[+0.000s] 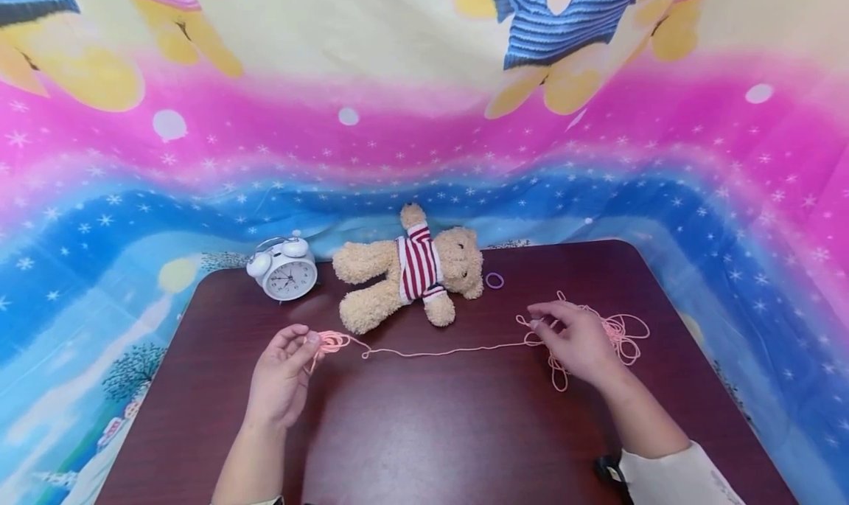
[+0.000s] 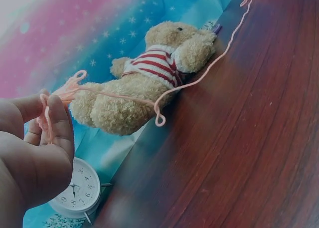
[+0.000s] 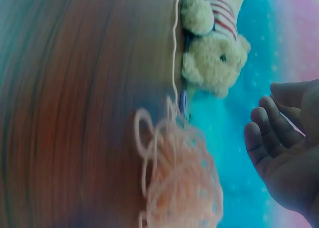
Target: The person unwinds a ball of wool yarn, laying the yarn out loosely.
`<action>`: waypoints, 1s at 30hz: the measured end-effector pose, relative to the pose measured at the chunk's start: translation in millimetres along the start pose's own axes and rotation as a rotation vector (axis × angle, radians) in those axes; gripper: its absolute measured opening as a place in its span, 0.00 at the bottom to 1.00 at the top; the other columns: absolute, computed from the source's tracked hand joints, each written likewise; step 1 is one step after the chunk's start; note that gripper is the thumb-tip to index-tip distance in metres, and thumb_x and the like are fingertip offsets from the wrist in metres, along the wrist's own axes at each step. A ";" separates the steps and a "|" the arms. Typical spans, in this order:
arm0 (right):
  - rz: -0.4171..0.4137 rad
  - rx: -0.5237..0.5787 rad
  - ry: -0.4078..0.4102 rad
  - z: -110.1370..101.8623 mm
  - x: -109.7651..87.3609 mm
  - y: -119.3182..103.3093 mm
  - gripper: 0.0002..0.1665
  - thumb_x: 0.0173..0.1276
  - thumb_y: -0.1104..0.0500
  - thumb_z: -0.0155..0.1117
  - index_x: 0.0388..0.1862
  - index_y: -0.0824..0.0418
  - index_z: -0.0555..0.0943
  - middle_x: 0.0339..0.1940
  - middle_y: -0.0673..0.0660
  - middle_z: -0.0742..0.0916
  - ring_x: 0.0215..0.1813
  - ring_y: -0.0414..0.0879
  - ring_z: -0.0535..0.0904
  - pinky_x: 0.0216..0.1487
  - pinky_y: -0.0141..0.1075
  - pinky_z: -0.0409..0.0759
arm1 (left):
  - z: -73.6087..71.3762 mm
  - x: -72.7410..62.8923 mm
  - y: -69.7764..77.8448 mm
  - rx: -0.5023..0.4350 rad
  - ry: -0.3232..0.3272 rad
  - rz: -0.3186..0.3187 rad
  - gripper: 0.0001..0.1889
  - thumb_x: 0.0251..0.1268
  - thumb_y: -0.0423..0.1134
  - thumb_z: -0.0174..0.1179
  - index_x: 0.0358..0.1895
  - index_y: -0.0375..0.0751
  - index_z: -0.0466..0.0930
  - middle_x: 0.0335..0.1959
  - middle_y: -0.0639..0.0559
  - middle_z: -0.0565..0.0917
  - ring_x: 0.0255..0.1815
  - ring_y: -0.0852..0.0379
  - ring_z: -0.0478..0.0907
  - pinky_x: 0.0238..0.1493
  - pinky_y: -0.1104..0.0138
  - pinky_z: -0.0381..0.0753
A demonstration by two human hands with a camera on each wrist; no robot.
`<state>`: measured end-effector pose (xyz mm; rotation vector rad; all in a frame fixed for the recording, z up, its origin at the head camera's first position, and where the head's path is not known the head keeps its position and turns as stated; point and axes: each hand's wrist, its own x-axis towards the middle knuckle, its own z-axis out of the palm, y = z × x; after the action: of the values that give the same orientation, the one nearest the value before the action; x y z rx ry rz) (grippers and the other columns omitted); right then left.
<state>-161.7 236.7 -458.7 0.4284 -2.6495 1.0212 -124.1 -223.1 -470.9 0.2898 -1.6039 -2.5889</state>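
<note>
My left hand (image 1: pixel 281 372) pinches a small looped bundle of pink yarn (image 1: pixel 332 341) between thumb and fingers. From that bundle a single strand (image 2: pixel 214 68) runs to the right, with a small twist near the left end. It reaches a loose, tangled pile of the same yarn (image 3: pixel 184 178) on the right side of the table. Over this pile is my right hand (image 1: pixel 575 340). The right wrist view shows its fingers (image 3: pixel 269 133) loosely bent, apart from the yarn, with nothing held.
A teddy bear (image 1: pixel 418 269) in a red-and-white striped shirt lies on its side at the table's back edge. Left of it stands a white alarm clock (image 1: pixel 288 278); a purple ring (image 1: pixel 494 280) lies by its head. A printed cloth (image 1: pixel 371 151) hangs behind the brown table (image 1: pixel 424 431).
</note>
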 end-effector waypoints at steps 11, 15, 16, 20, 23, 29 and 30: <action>-0.026 0.099 -0.083 41.9 14.5 -25.2 0.13 0.67 0.62 0.74 0.51 0.60 0.88 0.40 0.49 0.89 0.35 0.38 0.82 0.37 0.35 0.83 | 13.7 -5.2 -5.7 0.009 -0.080 -0.027 0.13 0.71 0.21 0.60 0.51 0.40 0.73 0.38 0.54 0.82 0.37 0.62 0.82 0.41 0.73 0.84; -0.020 0.133 -0.133 57.3 19.1 -38.3 0.15 0.68 0.59 0.75 0.51 0.61 0.88 0.38 0.46 0.88 0.35 0.37 0.81 0.37 0.34 0.83 | 23.3 -7.4 -10.8 0.015 -0.098 -0.037 0.14 0.70 0.21 0.59 0.50 0.41 0.74 0.38 0.54 0.82 0.37 0.62 0.83 0.40 0.73 0.84; -0.021 0.144 -0.148 61.2 20.0 -41.5 0.15 0.68 0.58 0.75 0.52 0.61 0.88 0.38 0.45 0.88 0.35 0.37 0.81 0.37 0.33 0.83 | 26.2 -8.0 -12.5 0.017 -0.106 -0.040 0.14 0.70 0.20 0.59 0.51 0.39 0.74 0.38 0.54 0.82 0.37 0.61 0.83 0.40 0.73 0.84; -0.035 0.196 -0.186 76.4 21.1 -52.5 0.16 0.67 0.58 0.76 0.52 0.60 0.88 0.37 0.45 0.87 0.35 0.37 0.81 0.37 0.34 0.83 | 40.1 -10.4 -20.8 0.032 -0.140 -0.066 0.16 0.67 0.20 0.59 0.55 0.32 0.70 0.38 0.54 0.82 0.36 0.62 0.82 0.38 0.73 0.82; -0.058 0.237 -0.214 87.0 20.4 -59.8 0.16 0.66 0.59 0.76 0.52 0.59 0.88 0.38 0.47 0.87 0.36 0.37 0.81 0.38 0.35 0.84 | 50.9 -13.2 -26.4 0.046 -0.168 -0.089 0.17 0.67 0.21 0.61 0.55 0.32 0.70 0.37 0.54 0.82 0.34 0.62 0.81 0.35 0.73 0.80; -0.131 0.290 -0.278 103.5 19.1 -73.5 0.18 0.65 0.59 0.77 0.54 0.60 0.87 0.44 0.54 0.88 0.39 0.41 0.83 0.40 0.38 0.85 | 65.9 -18.6 -34.1 0.049 -0.200 -0.107 0.16 0.66 0.21 0.61 0.52 0.36 0.72 0.38 0.53 0.82 0.34 0.62 0.80 0.33 0.73 0.78; -0.143 0.296 -0.285 105.7 19.1 -75.7 0.18 0.65 0.59 0.77 0.54 0.60 0.88 0.44 0.55 0.88 0.39 0.42 0.83 0.40 0.38 0.85 | 67.4 -19.0 -35.3 0.046 -0.202 -0.109 0.15 0.66 0.21 0.61 0.52 0.36 0.72 0.38 0.53 0.82 0.34 0.62 0.80 0.33 0.73 0.78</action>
<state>-166.6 107.5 -481.8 0.8726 -2.6593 1.4019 -118.2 -144.9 -471.0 0.1254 -1.7600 -2.7431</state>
